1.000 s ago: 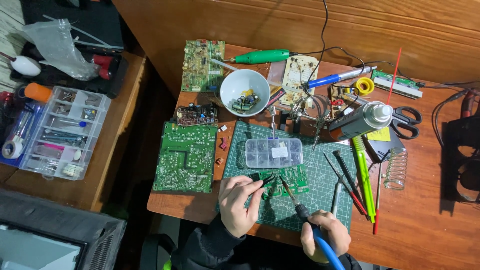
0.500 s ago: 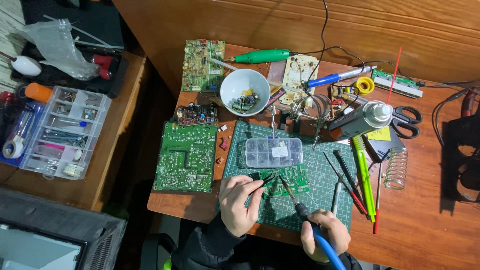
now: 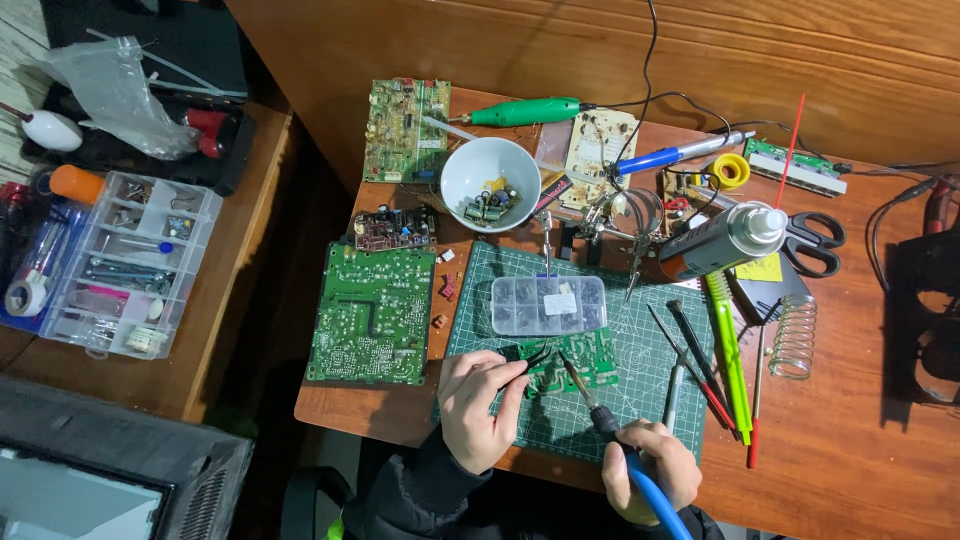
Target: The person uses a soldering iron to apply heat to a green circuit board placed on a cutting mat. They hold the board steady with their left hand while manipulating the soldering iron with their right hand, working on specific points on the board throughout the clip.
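Overhead view of a wooden desk (image 3: 860, 400) with a green cutting mat (image 3: 600, 410) at its near edge. The left hand (image 3: 482, 408) lies knuckles up on the mat, its grip closed on black tweezers (image 3: 527, 357) whose tips reach a small green circuit board (image 3: 583, 360) lying flat near the middle of the mat. The right hand (image 3: 648, 468) sits at the desk's near edge, its grip closed around the blue handle of a soldering iron (image 3: 600, 420), which slants up and to the left so that its tip meets the same board just beside the tweezers. Just beyond the board lies a clear plastic parts box (image 3: 548, 304). Left of the mat, a larger green circuit board (image 3: 372, 312) rests solder side up. Farther back stand a white bowl (image 3: 489, 170) holding small parts and a helping-hands stand (image 3: 610, 222) with clips. To the right of the mat lie a spray can (image 3: 722, 240) on its side, several probes and picks (image 3: 700, 365), a green pen (image 3: 728, 350), black scissors (image 3: 815, 240) and a wire spring holder (image 3: 793, 336). A clear compartment organiser (image 3: 125, 262) sits on a separate surface at far left.
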